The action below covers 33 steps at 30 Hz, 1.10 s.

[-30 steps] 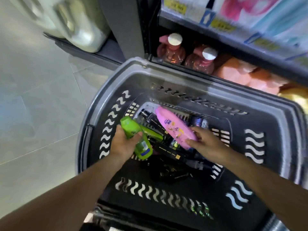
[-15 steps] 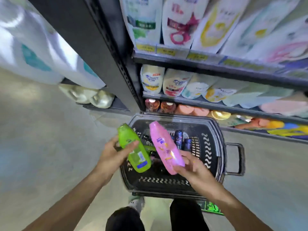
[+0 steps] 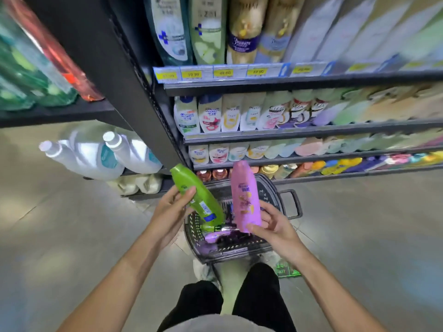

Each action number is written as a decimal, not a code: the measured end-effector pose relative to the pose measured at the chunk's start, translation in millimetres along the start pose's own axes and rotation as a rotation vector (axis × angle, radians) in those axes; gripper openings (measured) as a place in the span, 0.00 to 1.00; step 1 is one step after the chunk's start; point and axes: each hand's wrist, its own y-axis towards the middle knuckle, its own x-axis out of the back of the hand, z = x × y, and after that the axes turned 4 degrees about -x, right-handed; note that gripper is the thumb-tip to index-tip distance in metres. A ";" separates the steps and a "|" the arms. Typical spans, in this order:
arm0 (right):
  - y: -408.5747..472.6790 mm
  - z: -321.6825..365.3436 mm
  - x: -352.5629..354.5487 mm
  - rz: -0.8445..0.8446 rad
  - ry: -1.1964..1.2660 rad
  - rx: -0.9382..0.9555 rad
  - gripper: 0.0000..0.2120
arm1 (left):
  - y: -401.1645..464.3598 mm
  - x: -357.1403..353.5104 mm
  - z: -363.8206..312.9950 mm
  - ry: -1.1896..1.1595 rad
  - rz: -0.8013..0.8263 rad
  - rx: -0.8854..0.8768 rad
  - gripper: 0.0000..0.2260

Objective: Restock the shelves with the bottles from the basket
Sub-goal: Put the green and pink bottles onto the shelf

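**Two bottles held above the basket**

Stocked shelves (image 3: 299, 130) fill the background. A dark basket (image 3: 275, 200) sits on the floor before them, bottles lying inside. The left hand (image 3: 172, 209) grips a green bottle (image 3: 196, 195), fingers curled round it; the right hand (image 3: 275, 226) grips a pink bottle (image 3: 244, 192), held upright over the basket.
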 end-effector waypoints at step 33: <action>-243.2 84.5 255.2 -0.369 0.388 0.385 0.11 | -166.9 -388.6 -8.6 0.049 0.478 -0.191 0.18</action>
